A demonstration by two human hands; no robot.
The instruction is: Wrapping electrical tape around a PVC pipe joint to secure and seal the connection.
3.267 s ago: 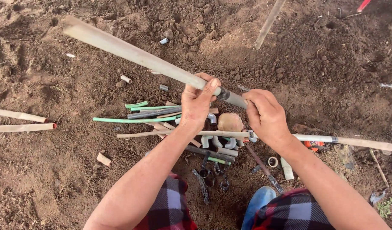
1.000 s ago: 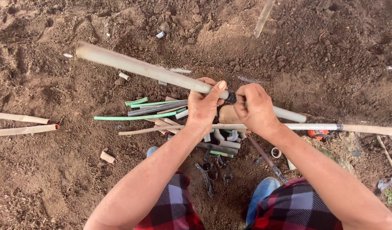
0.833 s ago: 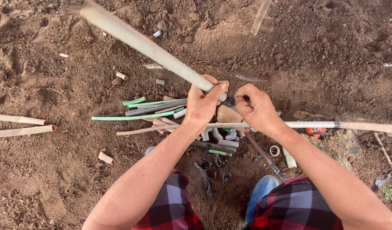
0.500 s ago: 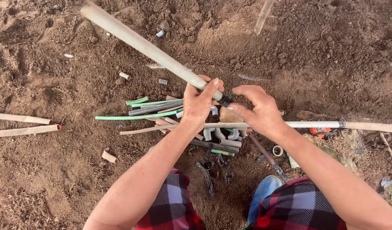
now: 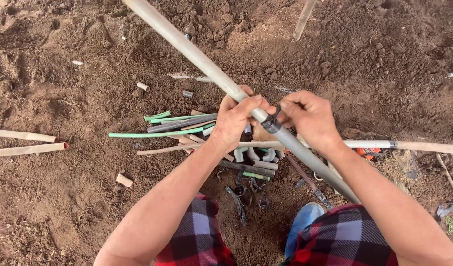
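Note:
A long grey plastic pipe (image 5: 187,49) slants from the top middle down toward my lap. My left hand (image 5: 236,120) is wrapped around it near its middle. Just beside it, my right hand (image 5: 310,118) pinches a small dark clamp or fitting (image 5: 271,123) that sits on the pipe, with fingertips on it. Under my hands on the soil lies a heap of pipe offcuts (image 5: 187,125): green, grey and tan tubes plus white elbow fittings (image 5: 258,155).
Loose brown soil all around. Two tan pipes (image 5: 24,143) lie at the left edge, a long pale pipe (image 5: 418,146) runs off to the right, and a stick (image 5: 304,19) stands at top. Dark metal clamps (image 5: 243,194) lie near my knees. Small offcuts (image 5: 124,180) are scattered.
The pipe's far end has swung up and to the right, so it now stands steeper. My right hand has shifted from an open grip to pinching the dark fitting.

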